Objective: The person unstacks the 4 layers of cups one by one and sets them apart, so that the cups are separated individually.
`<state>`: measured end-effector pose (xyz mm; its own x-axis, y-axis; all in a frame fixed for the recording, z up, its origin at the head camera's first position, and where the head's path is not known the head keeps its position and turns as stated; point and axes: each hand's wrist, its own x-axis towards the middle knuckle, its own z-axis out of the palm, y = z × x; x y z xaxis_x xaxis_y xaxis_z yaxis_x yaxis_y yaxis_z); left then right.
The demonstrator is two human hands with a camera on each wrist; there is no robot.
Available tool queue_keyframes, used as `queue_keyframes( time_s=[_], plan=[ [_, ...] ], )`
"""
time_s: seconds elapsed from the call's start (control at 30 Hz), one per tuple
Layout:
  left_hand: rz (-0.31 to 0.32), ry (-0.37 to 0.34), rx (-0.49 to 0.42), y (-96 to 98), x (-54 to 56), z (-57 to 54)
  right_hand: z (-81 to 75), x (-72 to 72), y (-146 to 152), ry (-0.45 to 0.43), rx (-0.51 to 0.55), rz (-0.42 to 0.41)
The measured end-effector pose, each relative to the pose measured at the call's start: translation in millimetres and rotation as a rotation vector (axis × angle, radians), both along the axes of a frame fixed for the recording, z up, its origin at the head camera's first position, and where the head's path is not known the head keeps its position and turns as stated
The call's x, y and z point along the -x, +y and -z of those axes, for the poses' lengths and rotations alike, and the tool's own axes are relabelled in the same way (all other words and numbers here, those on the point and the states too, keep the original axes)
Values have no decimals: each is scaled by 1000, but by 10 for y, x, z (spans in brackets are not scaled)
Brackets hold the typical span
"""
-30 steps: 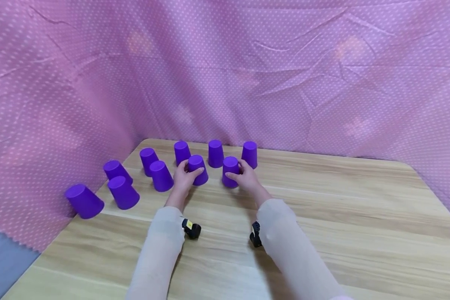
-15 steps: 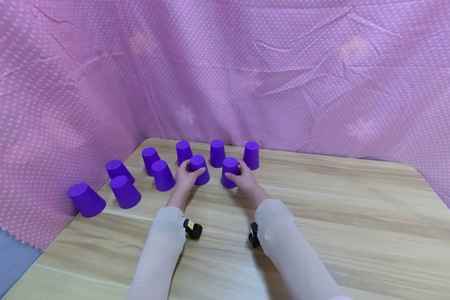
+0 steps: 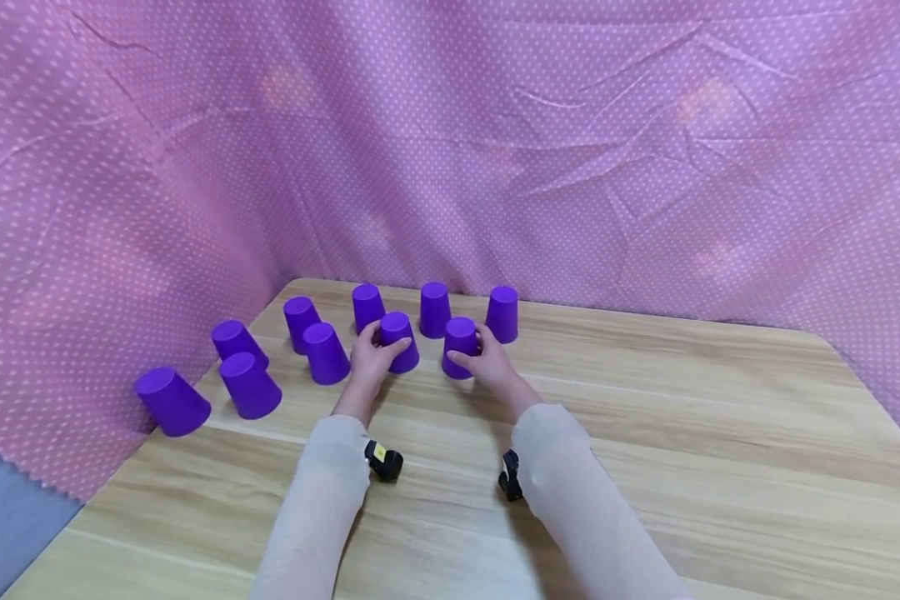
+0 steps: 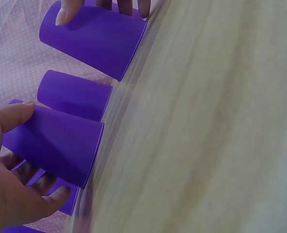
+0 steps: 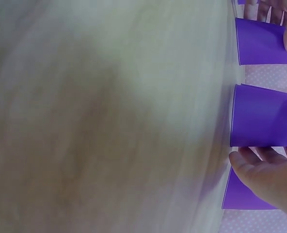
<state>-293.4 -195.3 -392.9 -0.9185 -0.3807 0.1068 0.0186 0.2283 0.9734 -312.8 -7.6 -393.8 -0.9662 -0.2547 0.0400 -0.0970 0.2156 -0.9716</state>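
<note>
Two upside-down purple plastic cups stand side by side with a gap between them, near the middle of the table in the head view. My left hand [image 3: 371, 356] grips the left cup [image 3: 399, 343], thumb on its near side and fingers behind. The right cup [image 3: 460, 348] is held the same way by my right hand [image 3: 491, 360], from its right side. In the left wrist view, the left cup [image 4: 56, 143] has its wide rim down at the table surface. The right wrist view shows the right cup [image 5: 260, 116] above my right fingers, its narrow end cut off by the frame.
Behind them stand three more upside-down purple cups, the middle one [image 3: 435, 310] between the held pair. Several others, such as one cup [image 3: 172, 402], form two slanting rows at left. A pink dotted cloth [image 3: 555, 167] hangs along the back and left of the wooden table [image 3: 720, 433].
The cup in my right hand has edged slightly left, narrowing the gap to the other held cup. My left hand and the remaining cups keep their places; the head view has shifted a little.
</note>
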Motion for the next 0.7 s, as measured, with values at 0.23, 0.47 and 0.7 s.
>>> queue_keyframes(
  time_s=[0.23, 0.47, 0.7],
  plan=[
    [14, 54, 23, -27, 5, -12, -80, 10, 28, -6, 7, 9],
    [28, 30, 86, -28, -20, -130, -240, -16, 135, 23, -39, -5],
    [35, 37, 222, -70, -14, -284, -383, -53, 275, 70, -107, -17]
  ],
)
